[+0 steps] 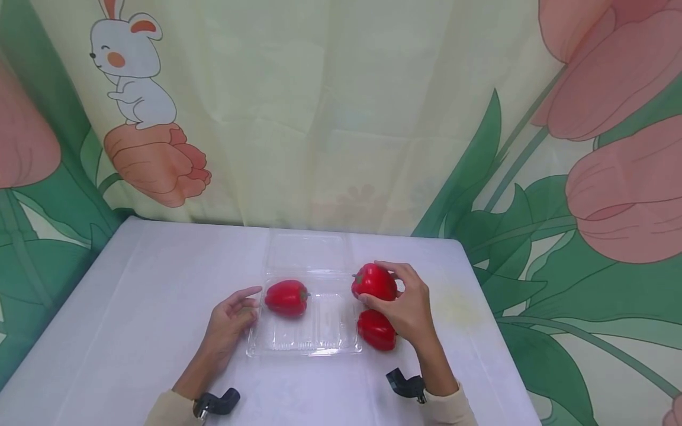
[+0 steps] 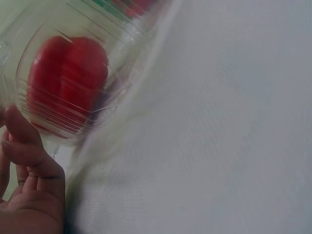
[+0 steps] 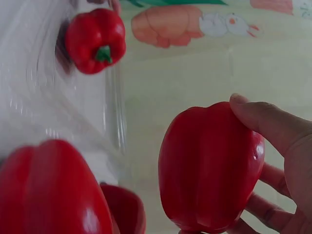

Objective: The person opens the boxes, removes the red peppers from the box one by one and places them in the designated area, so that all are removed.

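Observation:
A clear plastic clamshell container (image 1: 333,349) lies with its lid raised at the back. One red bell pepper (image 1: 286,297) lies in its left part, the green stem pointing right. My left hand (image 1: 226,325) is at the container's left edge, fingers loosely bent; in the left wrist view its fingertips (image 2: 17,122) come close to the clear wall, and contact is unclear. My right hand (image 1: 407,305) holds a second bell pepper (image 3: 209,168) between thumb and fingers, above the container's right side. Another bell pepper (image 1: 377,330) lies on the table just right of the container.
A white cloth covers the table (image 1: 133,331). Behind it hangs a curtain (image 1: 373,118) printed with tulips and a rabbit. In the right wrist view, a further red shape (image 3: 127,207) shows partly hidden behind the near pepper. Each wrist wears a dark camera mount (image 1: 215,403).

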A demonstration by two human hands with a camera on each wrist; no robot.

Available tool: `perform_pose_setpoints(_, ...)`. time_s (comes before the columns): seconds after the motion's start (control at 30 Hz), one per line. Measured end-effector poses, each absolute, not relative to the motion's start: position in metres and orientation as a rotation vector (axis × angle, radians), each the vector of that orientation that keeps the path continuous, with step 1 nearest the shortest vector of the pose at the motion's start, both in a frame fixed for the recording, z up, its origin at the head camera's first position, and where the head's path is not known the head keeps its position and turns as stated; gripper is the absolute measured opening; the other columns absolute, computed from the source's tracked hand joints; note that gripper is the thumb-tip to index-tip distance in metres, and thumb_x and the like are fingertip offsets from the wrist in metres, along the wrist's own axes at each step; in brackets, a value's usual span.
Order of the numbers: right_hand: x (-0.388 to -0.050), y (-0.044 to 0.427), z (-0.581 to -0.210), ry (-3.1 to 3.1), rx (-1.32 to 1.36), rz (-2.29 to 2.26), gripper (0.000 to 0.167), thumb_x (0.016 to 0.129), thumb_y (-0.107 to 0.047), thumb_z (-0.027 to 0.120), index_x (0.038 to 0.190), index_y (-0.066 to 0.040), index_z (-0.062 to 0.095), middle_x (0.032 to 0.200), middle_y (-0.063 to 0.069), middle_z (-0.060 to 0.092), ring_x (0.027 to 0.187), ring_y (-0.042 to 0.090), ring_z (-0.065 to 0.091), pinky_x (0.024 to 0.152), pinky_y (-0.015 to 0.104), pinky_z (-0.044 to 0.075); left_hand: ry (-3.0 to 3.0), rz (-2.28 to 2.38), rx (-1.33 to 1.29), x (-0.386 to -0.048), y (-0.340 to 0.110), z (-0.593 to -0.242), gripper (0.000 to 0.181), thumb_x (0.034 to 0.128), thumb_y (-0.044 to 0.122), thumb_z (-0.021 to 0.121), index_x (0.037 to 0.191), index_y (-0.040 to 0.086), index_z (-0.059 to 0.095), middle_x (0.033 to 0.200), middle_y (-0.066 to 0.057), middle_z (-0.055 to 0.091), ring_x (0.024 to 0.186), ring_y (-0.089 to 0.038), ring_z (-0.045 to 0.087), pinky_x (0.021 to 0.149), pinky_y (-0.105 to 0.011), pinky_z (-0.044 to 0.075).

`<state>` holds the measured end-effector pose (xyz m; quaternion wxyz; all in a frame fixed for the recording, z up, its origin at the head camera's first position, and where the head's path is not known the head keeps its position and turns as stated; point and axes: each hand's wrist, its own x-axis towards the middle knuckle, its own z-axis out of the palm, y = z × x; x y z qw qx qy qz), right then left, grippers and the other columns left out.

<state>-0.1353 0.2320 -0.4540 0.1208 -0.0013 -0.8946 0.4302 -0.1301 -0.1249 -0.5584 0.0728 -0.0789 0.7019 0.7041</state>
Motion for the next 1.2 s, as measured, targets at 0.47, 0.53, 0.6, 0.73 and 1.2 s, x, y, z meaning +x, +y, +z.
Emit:
perform_pose_setpoints(0.47, -0.148, 0.294, -0.460, -2.615, 0.038, 1.179, 0.085, 0.070, -0.028, 0.100, 0.147, -0.024, 0.062, 0.148, 0.005, 0.060, 0.133, 0.031, 0.059, 0.092, 0.054, 0.064, 2.119, 2.090, -0.267, -0.130, -0.125, -0.558, 0.049, 0.1011, 0.016, 0.070, 0.149, 0.021, 0.059, 0.127, -0.016, 0.063, 0.106, -0.023, 0.068, 0.089, -0.020, 0.061)
perform_pose_setpoints(0.53, -0.150, 0.302, -0.462, -2.621, 0.050, 1.163, 0.085, 0.071, -0.029, 0.100, 0.147, -0.024, 0.062, 0.149, 0.005, 0.059, 0.134, 0.032, 0.059, 0.092, 0.054, 0.064, 2.113, 2.092, -0.266, -0.131, -0.125, -0.559, 0.050, 0.1008, 0.016, 0.071, 0.149, 0.021, 0.058, 0.128, -0.016, 0.063, 0.107, -0.024, 0.068, 0.089, -0.021, 0.061)
perform_pose_setpoints(0.6, -0.152, 0.310, -0.465, -2.629, 0.056, 1.148, 0.086, 0.071, -0.030, 0.100, 0.147, -0.024, 0.062, 0.150, 0.006, 0.058, 0.135, 0.033, 0.058, 0.092, 0.055, 0.063, 2.112, 2.093, -0.266, -0.131, -0.125, -0.560, 0.050, 0.1009, 0.016, 0.071, 0.149, 0.021, 0.058, 0.127, -0.016, 0.063, 0.107, -0.024, 0.068, 0.089, -0.020, 0.061)
perform_pose_setpoints(0.73, -0.155, 0.323, -0.473, -2.657, 0.041, 1.123, 0.086, 0.072, -0.030, 0.099, 0.148, -0.025, 0.061, 0.151, 0.008, 0.057, 0.136, 0.036, 0.056, 0.093, 0.057, 0.063, 2.107, 2.099, -0.261, -0.132, -0.125, -0.561, 0.050, 0.1007, 0.016, 0.071, 0.149, 0.021, 0.058, 0.127, -0.015, 0.062, 0.108, -0.024, 0.068, 0.089, -0.020, 0.061)
perform_pose_setpoints(1.2, -0.165, 0.350, -0.501, -2.776, -0.047, 1.076, 0.084, 0.077, -0.025, 0.096, 0.152, -0.020, 0.058, 0.155, 0.014, 0.053, 0.142, 0.041, 0.051, 0.098, 0.060, 0.060, 2.087, 2.115, -0.269, -0.132, -0.126, -0.561, 0.050, 0.1005, 0.013, 0.071, 0.149, 0.020, 0.058, 0.125, -0.012, 0.062, 0.105, -0.022, 0.068, 0.088, -0.020, 0.061)
